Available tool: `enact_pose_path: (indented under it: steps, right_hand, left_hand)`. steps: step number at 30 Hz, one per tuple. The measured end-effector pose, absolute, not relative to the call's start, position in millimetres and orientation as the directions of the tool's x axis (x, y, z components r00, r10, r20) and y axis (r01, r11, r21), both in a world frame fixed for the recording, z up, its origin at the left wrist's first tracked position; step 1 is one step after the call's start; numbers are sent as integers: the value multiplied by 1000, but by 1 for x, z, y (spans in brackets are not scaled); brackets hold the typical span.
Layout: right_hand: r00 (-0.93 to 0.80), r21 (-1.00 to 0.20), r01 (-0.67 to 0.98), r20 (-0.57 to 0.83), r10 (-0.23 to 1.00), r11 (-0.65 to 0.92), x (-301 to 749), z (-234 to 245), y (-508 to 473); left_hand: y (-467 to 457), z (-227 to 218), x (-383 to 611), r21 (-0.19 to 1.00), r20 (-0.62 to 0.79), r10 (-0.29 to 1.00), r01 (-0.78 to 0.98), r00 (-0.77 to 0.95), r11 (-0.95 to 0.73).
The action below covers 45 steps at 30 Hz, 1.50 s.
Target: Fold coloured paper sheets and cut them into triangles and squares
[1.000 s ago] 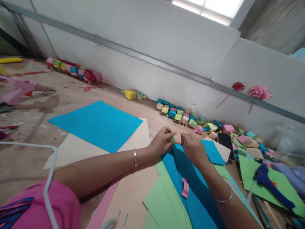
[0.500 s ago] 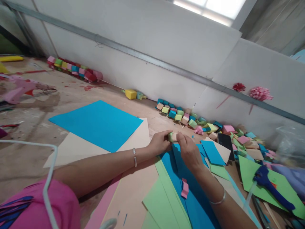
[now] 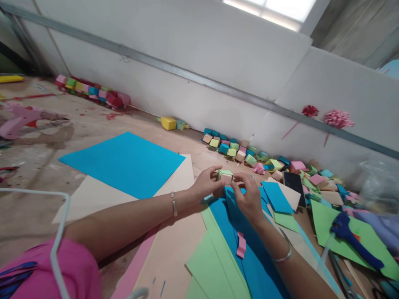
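Between my two hands sits a small folded paper box (image 3: 225,176), pale green on top with a peach side facing me. My left hand (image 3: 207,182) pinches it from the left, thumb low and fingers curled behind. The fingers of my right hand (image 3: 249,195) are bent against its right side. Both hands are above the far end of blue paper sheets (image 3: 230,224). A folded pink paper strip (image 3: 241,245) lies on the blue sheets below my right hand. Green sheets (image 3: 215,261) and peach sheets (image 3: 174,245) are fanned out to the left of them.
Rows of small paper boxes (image 3: 232,146) line the wall. A phone (image 3: 294,189) lies by a heap of paper pieces (image 3: 330,187). A blue glue gun (image 3: 352,236) rests at right, a pink glue gun (image 3: 21,118) at left. A white cable (image 3: 60,232) crosses the lower left.
The small box has been turned, so its green top and peach side now show. My right hand's fingers have spread and shifted around its right side. The view has moved slightly.
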State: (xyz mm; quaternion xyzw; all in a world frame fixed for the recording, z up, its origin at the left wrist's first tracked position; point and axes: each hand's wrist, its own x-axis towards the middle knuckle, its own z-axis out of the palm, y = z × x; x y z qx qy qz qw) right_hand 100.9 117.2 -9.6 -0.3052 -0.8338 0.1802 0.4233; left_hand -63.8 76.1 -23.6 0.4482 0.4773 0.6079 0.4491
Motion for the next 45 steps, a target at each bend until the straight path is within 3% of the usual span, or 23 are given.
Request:
enact_pose_path:
  steps: [4,8,15,19,26,32,39,42,45]
  right_hand:
    - [-471,-819,224,383,794,528,101,-17,127]
    - [-554,-849,190,322,768,493,101,-21,133]
    - [-509,-908,109,299,807,405,98,-23,133]
    - [-507,-863,193,319,801,466,99,-22,132]
    - [-506,-599,404,483,714,691,98,-25,128]
    - [-510,-590,385,504,697,709,96,-18,123]
    - [-506,-625,360,494,708,693,110,11,132]
    - [-579,-629,319,464,671,709,115,19,134]
    - [-686,-584,292,424,591,758,117,21,134]
  left_hand:
    - [76,-23,-64,978,160,975,-110,-153,-178]
    - [76,-27,-64,974,217,967,-32,-132,-223]
    - [78,-28,-65,974,220,968,79,-123,-212]
    - [78,-29,-64,969,217,969,143,-116,-200]
    - [71,-25,-62,935,248,959,294,-136,-200]
    - [69,-23,-61,928,242,967,311,-78,-207]
    - [65,-8,-63,932,326,934,116,146,-344]
    - [67,-11,-63,955,267,962,118,61,-272]
    - [72,-17,-63,930,306,950,235,-66,-284]
